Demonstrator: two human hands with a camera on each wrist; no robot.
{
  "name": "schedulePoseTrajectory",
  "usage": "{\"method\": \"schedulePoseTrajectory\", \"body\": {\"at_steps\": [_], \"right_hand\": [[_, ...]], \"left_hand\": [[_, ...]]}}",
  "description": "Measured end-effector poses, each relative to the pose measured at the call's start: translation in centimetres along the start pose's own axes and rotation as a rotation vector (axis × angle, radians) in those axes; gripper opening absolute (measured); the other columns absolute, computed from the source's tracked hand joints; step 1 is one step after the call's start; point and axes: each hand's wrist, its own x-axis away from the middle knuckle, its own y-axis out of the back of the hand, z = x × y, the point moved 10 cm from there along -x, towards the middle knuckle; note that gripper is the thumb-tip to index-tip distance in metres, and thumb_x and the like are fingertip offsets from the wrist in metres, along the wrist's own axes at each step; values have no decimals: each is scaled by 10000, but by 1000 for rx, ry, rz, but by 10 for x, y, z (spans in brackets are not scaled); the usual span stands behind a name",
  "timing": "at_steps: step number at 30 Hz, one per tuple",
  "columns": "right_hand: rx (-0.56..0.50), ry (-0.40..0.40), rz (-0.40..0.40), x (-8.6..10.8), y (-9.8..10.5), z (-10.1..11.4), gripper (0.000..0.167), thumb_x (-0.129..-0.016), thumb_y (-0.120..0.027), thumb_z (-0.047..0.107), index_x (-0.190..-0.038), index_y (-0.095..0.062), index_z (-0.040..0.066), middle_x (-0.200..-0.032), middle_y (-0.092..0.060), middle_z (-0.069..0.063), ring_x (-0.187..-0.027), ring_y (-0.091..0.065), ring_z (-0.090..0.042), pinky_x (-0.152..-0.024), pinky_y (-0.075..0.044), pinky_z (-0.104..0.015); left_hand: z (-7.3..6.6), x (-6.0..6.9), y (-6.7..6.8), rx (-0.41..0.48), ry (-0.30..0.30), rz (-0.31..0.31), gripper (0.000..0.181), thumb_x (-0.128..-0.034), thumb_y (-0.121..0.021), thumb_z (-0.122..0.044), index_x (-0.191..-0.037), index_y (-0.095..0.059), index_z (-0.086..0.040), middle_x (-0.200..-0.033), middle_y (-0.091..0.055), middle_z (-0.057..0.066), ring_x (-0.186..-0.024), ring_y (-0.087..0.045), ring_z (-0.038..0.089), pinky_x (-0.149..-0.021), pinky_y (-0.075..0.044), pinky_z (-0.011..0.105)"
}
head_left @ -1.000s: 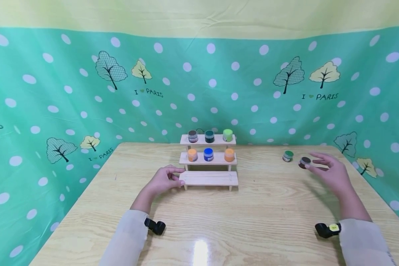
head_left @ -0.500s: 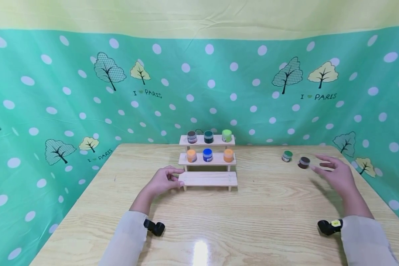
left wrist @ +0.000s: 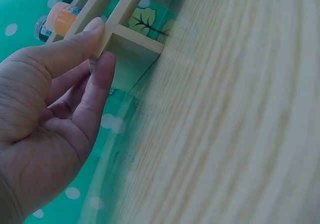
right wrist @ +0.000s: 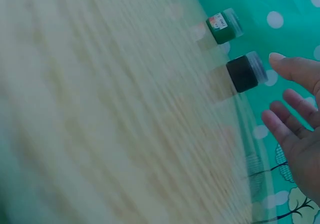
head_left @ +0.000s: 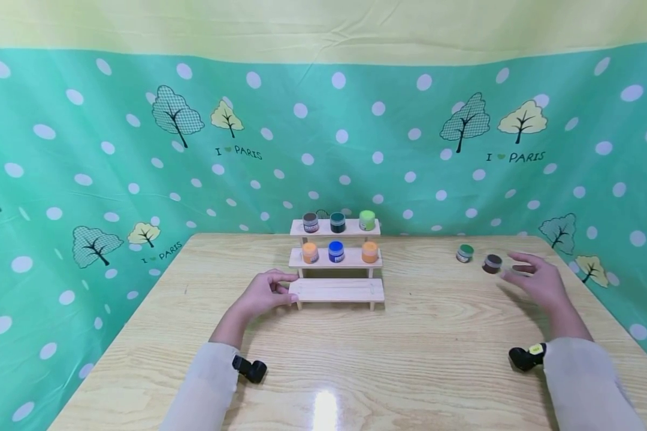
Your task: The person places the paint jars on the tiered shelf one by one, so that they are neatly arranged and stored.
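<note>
My left hand (head_left: 264, 294) pinches the left end of the lowest step of a small wooden three-step rack (head_left: 336, 290), thumb on top and a finger beneath in the left wrist view. On the right, my right hand (head_left: 539, 284) hovers with spread fingers beside a dark paint jar (head_left: 492, 264); in the right wrist view a gap shows between the fingers and that jar. A green-lidded paint jar (head_left: 465, 253) stands just left of the dark one.
On the top step stand a brown jar (head_left: 310, 222), a dark green jar (head_left: 337, 222) and a light green jar (head_left: 367, 220). The middle step bears a blue jar (head_left: 336, 252) between two orange jars (head_left: 369, 252). A dotted curtain (head_left: 377, 120) hangs behind the table (head_left: 410, 359).
My right hand has come away from the dark jar, drawing back to the right, then shifted slightly left again. The left hand keeps its grip on the rack.
</note>
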Motion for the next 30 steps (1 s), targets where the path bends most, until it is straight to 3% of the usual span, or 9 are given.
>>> {"method": "schedulePoseTrajectory", "body": {"at_steps": [6,8,14,19,26,30], "right_hand": [[3,11,-17,-9,-5,-2,742,-923,-687,329,-1488,-337,-2,-1458,-347,-327,-1258,-395,-511,-940,-455,-539],[4,19,-26,-12,-8,-3,730,-922,-693,299,-1487,-340,1,-1467,-340,-320,-1252,-403,-512,-967,-401,-605],[30,36,-48,-21,-15,-7,680,-918,-700,264,-1462,-393,-7,-1426,-397,-313,-1189,-469,-449,-872,-487,-405],[-5,-2,-50,-27,-20,-12,668,-916,-700,258,-1462,-407,6,-1376,-447,-294,-1159,-483,-383,-786,-456,-209],[-11,-34,-83,-31,-21,-18,660,-917,-700,272,-1454,-421,8,-1357,-473,-250,-1051,-500,-233,-759,-423,-170],[7,-37,-105,-32,-21,-19,613,-930,-682,265,-1436,-450,9,-1340,-488,-251,-1046,-506,-246,-767,-441,-205]], "left_hand": [[0,0,0,0,-1,3,449,-777,-837,-155,-1200,-697,-104,-1164,-594,64,-865,-567,204,-686,-500,287],[1,0,1,1,-1,3,451,-777,-838,-157,-1201,-696,-101,-1166,-594,69,-864,-567,205,-681,-500,285],[0,1,1,-11,-6,5,453,-781,-832,-126,-1206,-688,-64,-1134,-597,91,-836,-572,192,-633,-491,260],[-2,1,1,-19,-11,6,454,-781,-830,-112,-1210,-686,-65,-1110,-601,74,-823,-580,185,-613,-496,260],[-2,0,-1,-20,-8,13,458,-781,-830,-120,-1213,-686,-79,-1113,-596,64,-833,-584,193,-623,-505,274],[-2,0,0,-17,-10,10,460,-779,-831,-122,-1213,-685,-79,-1123,-595,66,-840,-585,191,-628,-507,274]]}}
